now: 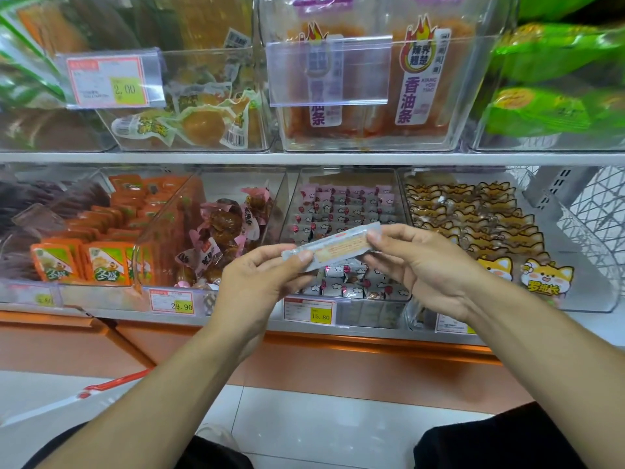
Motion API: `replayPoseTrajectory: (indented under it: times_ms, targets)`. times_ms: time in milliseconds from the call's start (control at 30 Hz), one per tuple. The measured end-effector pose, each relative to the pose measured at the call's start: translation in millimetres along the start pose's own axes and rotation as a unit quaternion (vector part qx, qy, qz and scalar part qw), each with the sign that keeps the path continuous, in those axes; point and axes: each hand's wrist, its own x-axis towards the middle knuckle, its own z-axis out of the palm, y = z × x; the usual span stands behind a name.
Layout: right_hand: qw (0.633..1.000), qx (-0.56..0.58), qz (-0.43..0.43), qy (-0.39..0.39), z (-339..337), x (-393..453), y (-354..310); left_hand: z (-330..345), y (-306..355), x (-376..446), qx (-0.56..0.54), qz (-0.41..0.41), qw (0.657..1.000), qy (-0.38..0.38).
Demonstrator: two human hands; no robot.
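Note:
A clear plastic price-tag holder (333,247) with an orange-and-yellow label inside is held level in front of the lower shelf. My left hand (260,282) pinches its left end between thumb and fingers. My right hand (419,265) pinches its right end. The holder hovers over the clear bin of small pink-and-white wrapped candies (345,204). An empty clear tag holder (328,71) hangs on the upper bin of red snack packs.
The lower shelf has clear bins of orange packets (101,258), brown wrapped snacks (223,228) and cat-printed packs (480,225). Price tags reading 29.90 (172,302) and 15.80 (309,311) sit on the shelf front. An orange base and white floor tiles lie below.

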Motion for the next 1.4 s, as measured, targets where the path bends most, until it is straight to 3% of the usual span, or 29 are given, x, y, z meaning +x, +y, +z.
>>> replayPoseTrajectory:
  times_ms: [233,400,533,700,800,967,1133,1233,1333,1400]
  targets:
    - [0.998,0.057,0.019,0.01,2.6,0.9,0.9,-1.2,2.7,4.3,-0.126,-0.056,0.99,0.034]
    - [0.995,0.091,0.007,0.031,3.7,2.0,-0.8,-1.0,3.6,4.6,-0.083,-0.025,0.995,0.049]
    - [0.993,0.106,0.005,0.048,6.1,2.2,1.7,-3.1,4.7,3.5,0.074,0.089,0.992,0.058]
    - [0.995,0.07,0.06,0.044,4.2,-1.1,1.5,3.8,-2.6,0.0,0.216,0.252,0.943,0.033]
    - [0.993,0.075,0.07,0.064,2.9,-0.9,4.0,6.0,-7.2,0.7,0.258,0.321,0.91,0.045]
    - [0.99,0.083,0.085,0.077,5.5,0.8,2.6,7.1,-10.5,9.8,0.25,0.35,0.902,0.044]
    - [0.991,0.108,0.016,0.078,11.4,4.9,-5.5,8.7,-14.5,21.5,0.251,0.332,0.906,0.076]
    - [0.992,0.058,-0.03,0.108,13.6,6.9,-8.4,11.2,-16.0,29.0,0.285,0.314,0.901,0.085]
    - [0.974,-0.048,-0.114,0.189,15.2,10.5,-6.5,17.5,-21.7,32.4,0.424,0.3,0.853,0.045]
    - [0.957,-0.094,-0.166,0.216,17.3,13.5,-5.5,25.3,-27.6,32.0,0.522,0.249,0.816,0.004]
